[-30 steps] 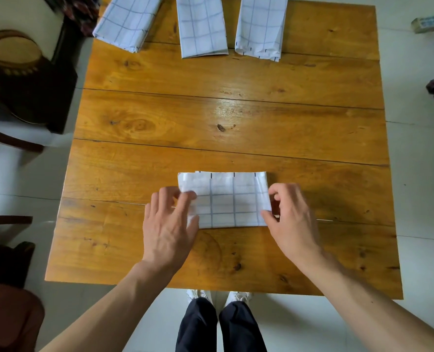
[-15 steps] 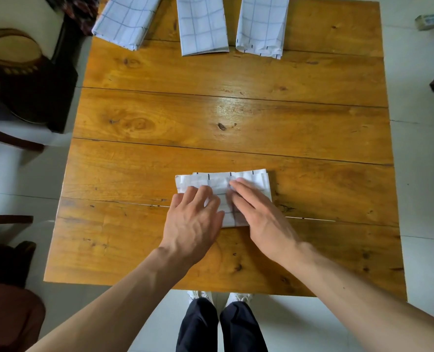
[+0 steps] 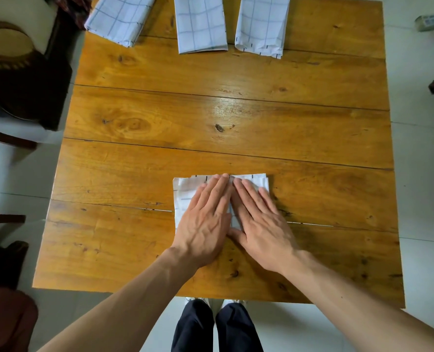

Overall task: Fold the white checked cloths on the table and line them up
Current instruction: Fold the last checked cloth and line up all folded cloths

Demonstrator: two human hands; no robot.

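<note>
View from above onto a wooden plank surface. We see a folded white checked cloth lying flat near the front edge, roughly midway between left and right, across a seam between two planks. Both hands rest palm-down on it, side by side and touching along the index fingers. The left hand covers the middle of the cloth, its fingers straight and close together, tips reaching the cloth's far edge. The right hand covers the cloth's right portion, fingers likewise extended, its thumb lying on the bare wood at the cloth's near edge. Neither grip is closed on anything: both hands are flat and spread open, pressing on the fabric rather than pinching it. Only the left margin, the far edge and the far-right corner of the cloth remain exposed; short dark marks show along the far edge.

Along the far edge of the surface we note three more folded cloths in a row, each cut off by the top of the frame. The left cloth lies tilted and overhangs the corner; the middle cloth and the right cloth lie nearly straight, close together but apart. The middle of the surface between the row and the hands is bare wood.

Below the front edge we see dark trousers over a pale tiled floor.
</note>
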